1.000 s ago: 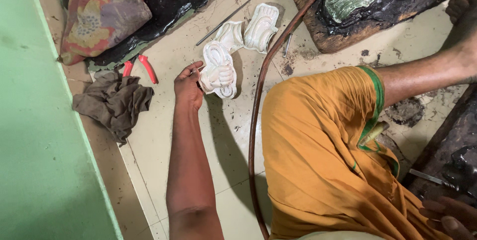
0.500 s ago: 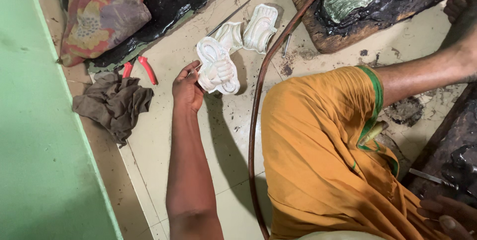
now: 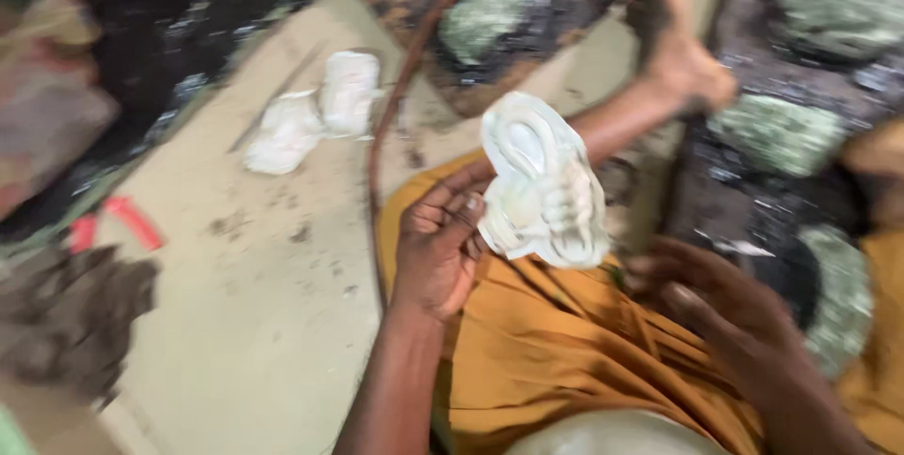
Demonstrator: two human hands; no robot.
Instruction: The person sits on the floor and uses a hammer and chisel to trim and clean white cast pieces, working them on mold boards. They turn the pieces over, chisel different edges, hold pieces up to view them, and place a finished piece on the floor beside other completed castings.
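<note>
Two white moulded plaster pieces [image 3: 315, 111] lie side by side on the dusty beige floor [image 3: 264, 304]. A red-handled tool [image 3: 118, 221] rests beside a crumpled brown rag [image 3: 66, 318]. A thin brown hose [image 3: 395, 116] curves past black slabs holding greenish lumps [image 3: 782, 130].

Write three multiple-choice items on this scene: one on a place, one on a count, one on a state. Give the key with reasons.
1. Where is the pale whitish moulded piece that the left hand holds?
A. flat on the floor
B. raised above the orange cloth on the lap
C. on the dark rag

2. How many white moulded pieces lie together on the beige floor?
A. two
B. five
C. none

3. What is the right hand doing?
A. gripping the moulded piece
B. holding the red-handled tool
C. open, holding nothing, just right of the piece

Key: 1 B, the fingers pinch its left edge over the lap. 2 A, two lie side by side near the brown hose. 3 C, its fingers are spread and bare.
</note>
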